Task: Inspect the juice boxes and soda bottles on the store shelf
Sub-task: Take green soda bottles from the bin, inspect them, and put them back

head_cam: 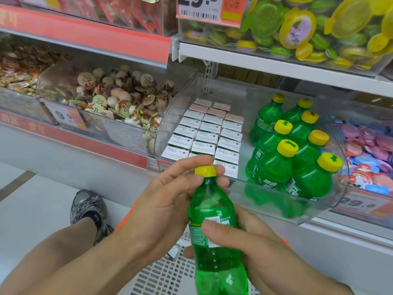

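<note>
Far left on the middle shelf there's a clear bin point(63, 81) piled with little round pudding cups point(125, 96) in brown and cream, with a price tag point(64, 116) on its front. Down on the floor, a grey sneaker point(88, 207) pokes out next to the person's leg.

The left hand point(170, 201) is up at the top of a green soda bottle point(214, 237). Its fingers curl round the yellow cap point(205, 170), thumb in front, fingertips behind. The bottle is out of the bin, upright and tilted a bit, held over a white slotted basket point(161, 275) with an orange rim.

Behind the hands sits a big clear tray point(272, 188). Its left half is packed with white juice boxes point(208, 133) in neat rows, the back couple pinkish. Its right half holds more green soda bottles point(293, 150) with yellow caps, standing close together.

The right hand point(255, 245) wraps the bottle's middle, thumb pressed flat across the label and the other fingers curled behind it.

Further right there's a bin of pink and blue jelly cups point(368, 150), with a 29.8 tag point(361, 203) in front. On the top shelf sits a bin of green, yellow and purple jelly cups point(319, 26).
</note>
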